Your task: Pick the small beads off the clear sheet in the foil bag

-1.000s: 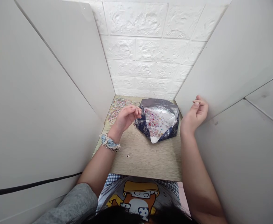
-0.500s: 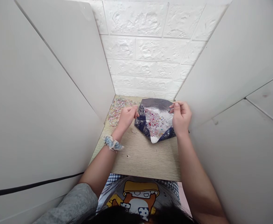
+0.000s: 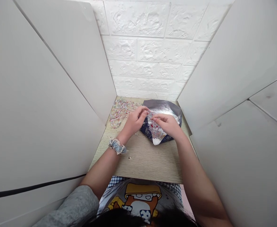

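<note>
Left hand (image 3: 134, 120) and right hand (image 3: 168, 125) meet over an open foil bag (image 3: 165, 107) of beads (image 3: 156, 130) — both pinched closed, what they grip too small to see.

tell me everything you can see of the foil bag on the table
The foil bag lies open on the wooden table, at its far end. Its outside is dark blue with a pale pattern, its lining shiny crinkled silver, folded back wide. Small pink, red and clear beads lie inside. The left hand and right hand hover over its mouth, both pinched shut; whether they touch the foil cannot be told.
</note>
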Tool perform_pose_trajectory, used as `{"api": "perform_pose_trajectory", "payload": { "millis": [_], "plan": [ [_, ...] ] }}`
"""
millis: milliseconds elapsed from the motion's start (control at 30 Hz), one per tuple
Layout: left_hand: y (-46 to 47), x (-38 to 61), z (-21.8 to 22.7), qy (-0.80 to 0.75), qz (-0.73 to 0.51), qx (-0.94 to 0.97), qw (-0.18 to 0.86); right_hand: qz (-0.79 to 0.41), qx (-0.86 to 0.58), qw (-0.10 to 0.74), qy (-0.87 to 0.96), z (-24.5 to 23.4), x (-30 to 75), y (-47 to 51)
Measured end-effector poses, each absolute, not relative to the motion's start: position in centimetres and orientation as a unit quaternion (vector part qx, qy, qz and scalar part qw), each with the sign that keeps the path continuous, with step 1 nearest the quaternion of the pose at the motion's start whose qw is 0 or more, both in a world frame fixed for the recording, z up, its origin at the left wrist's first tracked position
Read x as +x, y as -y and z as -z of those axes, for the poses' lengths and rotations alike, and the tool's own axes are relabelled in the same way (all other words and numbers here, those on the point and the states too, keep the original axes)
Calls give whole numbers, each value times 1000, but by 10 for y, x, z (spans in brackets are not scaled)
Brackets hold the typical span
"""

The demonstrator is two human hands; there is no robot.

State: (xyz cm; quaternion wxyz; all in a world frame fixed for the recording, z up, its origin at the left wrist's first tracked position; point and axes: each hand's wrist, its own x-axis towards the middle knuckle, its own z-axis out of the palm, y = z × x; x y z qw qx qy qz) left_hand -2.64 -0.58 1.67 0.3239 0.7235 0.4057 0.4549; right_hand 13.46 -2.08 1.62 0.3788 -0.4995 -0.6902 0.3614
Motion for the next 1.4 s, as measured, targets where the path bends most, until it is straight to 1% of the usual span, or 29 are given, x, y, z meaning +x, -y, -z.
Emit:
{"api": "perform_pose_trajectory", "payload": {
  "millis": [133, 333, 467, 600, 667, 733, 833, 1033, 1133, 1200, 1267, 1400],
  "plan": [
    [10, -22, -14, -361, -439, 735, 369, -385, -482, 344, 708, -17, 133, 22],
    [10, -19, -14, -356, -429, 712, 427, -380, -471, 328, 726, -19, 128, 25],
    [6, -19, -14, -350, -418, 672, 502, -373, -456, 349, 729, -22, 123, 28],
    [4, -18, -15, -353, -393, 632, 568, -337, -469, 384, 720, -23, 122, 29],
    [5, -18, -16, -365, -389, 621, 575, -319, -487, 416, 698, -23, 123, 29],
    [5, -18, -17, -383, -383, 629, 557, -307, -501, 441, 678, -22, 125, 28],
    [5, -19, -18, -406, -373, 652, 521, -290, -520, 440, 672, -20, 128, 27],
    [5, -19, -18, -424, -393, 662, 477, -263, -538, 391, 699, -22, 129, 28],
    [5, -20, -18, -433, -411, 654, 465, -225, -567, 349, 711, -24, 133, 29],
    [4, -21, -16, -443, -445, 630, 456, -195, -587, 296, 728, -23, 136, 27],
    [2, -22, -15, -441, -481, 602, 460, -179, -601, 222, 746, -18, 140, 25],
    [-1, -26, -15, -419, -508, 554, 509, -163, -627, 67, 759, -5, 144, 17]
  ]
}}
